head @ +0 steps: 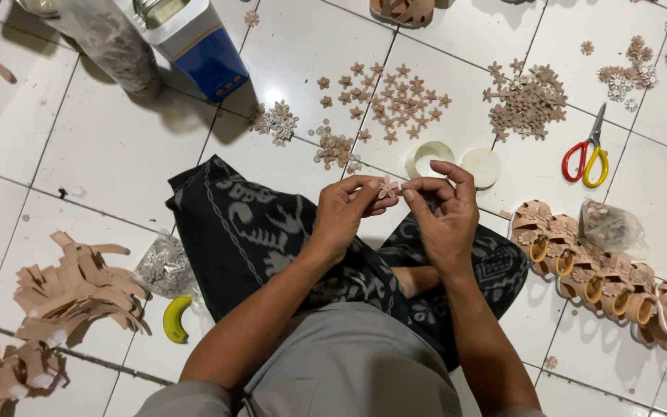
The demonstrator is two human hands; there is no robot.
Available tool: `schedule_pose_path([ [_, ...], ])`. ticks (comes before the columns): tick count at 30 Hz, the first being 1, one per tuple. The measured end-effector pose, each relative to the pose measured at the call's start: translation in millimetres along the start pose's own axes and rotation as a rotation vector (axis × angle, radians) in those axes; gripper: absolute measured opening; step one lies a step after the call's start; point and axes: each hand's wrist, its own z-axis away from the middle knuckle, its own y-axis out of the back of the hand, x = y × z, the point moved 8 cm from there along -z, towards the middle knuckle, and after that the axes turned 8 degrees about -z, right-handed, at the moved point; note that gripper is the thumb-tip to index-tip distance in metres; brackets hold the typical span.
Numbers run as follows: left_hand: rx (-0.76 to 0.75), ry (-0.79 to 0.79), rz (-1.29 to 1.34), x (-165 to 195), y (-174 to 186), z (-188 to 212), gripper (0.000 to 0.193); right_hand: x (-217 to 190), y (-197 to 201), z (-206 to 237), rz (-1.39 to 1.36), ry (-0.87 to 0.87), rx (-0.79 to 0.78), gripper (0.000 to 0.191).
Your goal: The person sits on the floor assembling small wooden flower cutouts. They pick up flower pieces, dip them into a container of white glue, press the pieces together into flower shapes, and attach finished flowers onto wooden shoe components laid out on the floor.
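Note:
I sit on a white tiled floor with a dark patterned cloth (241, 224) over my legs. My left hand (345, 212) and my right hand (445, 212) meet above my lap. Together their fingertips pinch a small tan flower-shaped piece (388, 187). Just beyond my hands lie a round white lid (480, 166) and a shallow white cup (428, 158). Loose tan flower pieces (387, 100) are spread on the tiles further ahead, with a denser pile (526, 104) to their right.
Red-and-yellow scissors (588, 154) lie at the right. A row of tan sandals (604, 278) and a clear bag (610, 226) sit beside my right leg. Tan cut straps (71, 293) pile at the left, near a banana (173, 318). A blue-and-white can (194, 46) stands behind.

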Motion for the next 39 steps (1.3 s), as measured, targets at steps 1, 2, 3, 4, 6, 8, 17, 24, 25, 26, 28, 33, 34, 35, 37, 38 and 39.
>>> schedule_pose_path([
  [1, -0.002, -0.001, -0.01, -1.4, -1.1, 1.2, 0.033, 0.0, -1.6, 1.6, 0.013, 0.009, -0.005, 0.05],
  [2, 0.001, 0.0, -0.017, -3.0, -2.0, 2.5, 0.033, -0.5, -2.8, 2.9, 0.026, 0.021, -0.009, 0.049],
  [3, 0.002, 0.0, -0.024, -4.3, -2.6, 3.8, 0.033, -2.5, -5.4, 4.2, 0.061, 0.053, -0.02, 0.049],
  [4, 0.001, -0.001, -0.033, -5.1, -3.1, 4.2, 0.032, -4.8, -7.5, 5.3, 0.096, 0.089, -0.029, 0.049],
  [6, 0.001, 0.002, -0.04, -7.6, -3.0, 5.9, 0.031, -8.8, -9.3, 10.0, 0.169, 0.139, -0.034, 0.048],
  [8, -0.007, -0.019, -0.05, -5.3, -3.6, 3.9, 0.03, -11.8, -12.4, 10.8, 0.236, 0.186, -0.034, 0.048],
  [17, -0.049, -0.002, -0.099, -4.4, -9.1, 13.3, 0.03, -10.3, -10.3, 16.9, 0.179, 0.212, 0.018, 0.035],
  [24, -0.07, -0.011, -0.007, -2.8, -13.9, 12.0, 0.029, -29.3, -18.4, 30.4, 0.474, 0.423, 0.009, 0.045],
  [25, -0.072, -0.013, -0.007, -2.4, -14.8, 12.1, 0.028, -29.3, -19.9, 29.7, 0.47, 0.429, 0.001, 0.045],
  [26, -0.077, -0.016, -0.011, -1.5, -16.0, 11.4, 0.028, -29.1, -21.7, 28.0, 0.463, 0.439, -0.007, 0.045],
  [28, -0.076, -0.019, -0.019, -0.3, -16.7, 12.6, 0.028, -27.5, -21.3, 26.9, 0.481, 0.418, 0.005, 0.045],
  [33, -0.068, -0.018, -0.024, -1.7, -16.9, 13.3, 0.028, -21.1, -18.1, 27.2, 0.448, 0.389, 0.023, 0.045],
  [34, -0.06, -0.011, -0.029, -3.4, -16.9, 12.8, 0.028, -19.5, -16.7, 27.6, 0.437, 0.383, 0.024, 0.045],
  [35, -0.069, -0.013, -0.032, -4.2, -17.4, 12.6, 0.028, -17.6, -15.6, 28.0, 0.426, 0.376, 0.025, 0.045],
  [37, -0.089, -0.02, -0.041, -4.9, -18.7, 11.4, 0.028, -14.7, -14.0, 28.3, 0.412, 0.375, 0.022, 0.045],
  [38, -0.091, -0.026, -0.029, -4.7, -19.5, 10.5, 0.028, -13.7, -12.9, 27.9, 0.406, 0.378, 0.021, 0.046],
  [39, -0.093, -0.032, -0.017, -4.3, -20.2, 10.3, 0.028, -14.4, -11.2, 28.4, 0.414, 0.4, 0.036, 0.047],
])
